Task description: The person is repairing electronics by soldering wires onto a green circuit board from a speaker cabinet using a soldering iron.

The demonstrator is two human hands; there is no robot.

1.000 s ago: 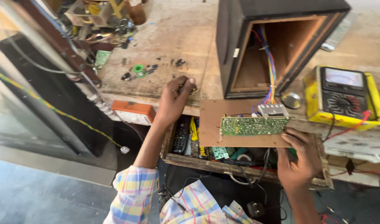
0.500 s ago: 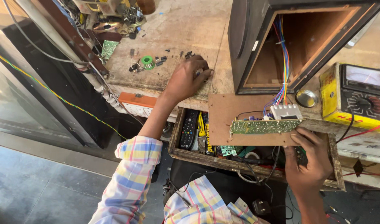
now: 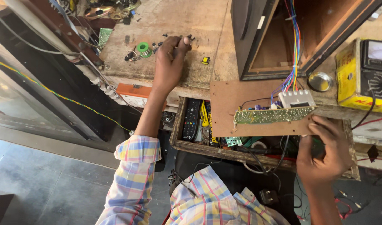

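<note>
My left hand [image 3: 170, 58] reaches out over the worn wooden bench [image 3: 174, 21]. Its fingers are curled down on several small dark parts [image 3: 190, 38] near a green spool [image 3: 144, 48]. Whether it holds one is hidden. My right hand [image 3: 324, 152] grips the lower right edge of a brown hardboard panel [image 3: 230, 104]. A green circuit board [image 3: 274, 115] and a white connector block [image 3: 296, 99] sit on that panel. Coloured wires [image 3: 294, 50] run from the block up into an open wooden speaker cabinet [image 3: 257, 41].
A yellow multimeter [image 3: 361, 75] and a round metal lid [image 3: 320, 81] lie at the right. An open drawer [image 3: 224, 152] under the panel holds a black remote [image 3: 191, 118] and loose parts. An orange box [image 3: 134, 91] is at the bench edge, and a small yellow part [image 3: 205, 60] lies on the bench.
My left hand has slid further away across the bench top to the small dark parts by the green spool. The right hand has kept its grip on the panel.
</note>
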